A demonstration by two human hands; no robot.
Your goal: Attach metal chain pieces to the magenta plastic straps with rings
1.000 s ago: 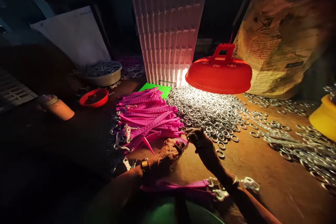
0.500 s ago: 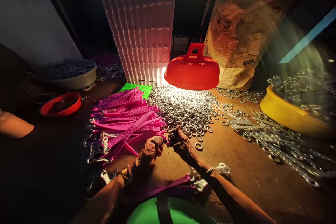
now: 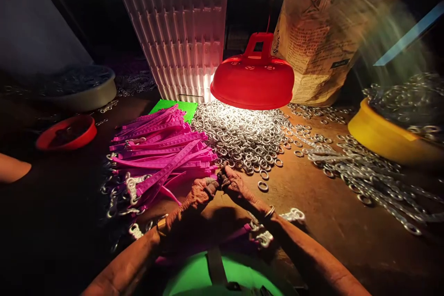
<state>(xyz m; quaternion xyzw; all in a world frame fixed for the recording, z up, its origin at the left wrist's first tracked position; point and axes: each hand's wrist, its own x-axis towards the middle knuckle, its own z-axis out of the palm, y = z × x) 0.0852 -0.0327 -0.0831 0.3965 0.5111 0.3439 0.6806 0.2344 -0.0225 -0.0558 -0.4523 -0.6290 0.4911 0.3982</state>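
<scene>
My left hand (image 3: 201, 192) and my right hand (image 3: 233, 182) meet at the near edge of a heap of silver rings (image 3: 243, 138). Both have their fingers pinched together, with dark wraps on some fingertips. What lies between the fingers is too small to make out. Left of them is a pile of pink straps (image 3: 166, 148), some with silver rings and chain pieces at their left ends. Below my hands, a shaded pink strap with silver links (image 3: 264, 238) lies near my right wrist.
A red lamp (image 3: 253, 83) hangs low over the rings. Silver chains (image 3: 374, 185) and a yellow basin (image 3: 381, 138) are at the right. A red bowl (image 3: 86, 136), a pale basin (image 3: 104, 95) and someone's arm (image 3: 14, 169) are at the left; a paper sack (image 3: 312, 64) stands behind.
My hands have come closer together, nearly touching. The view has shifted slightly, and the other person's arm shows less at the left edge.
</scene>
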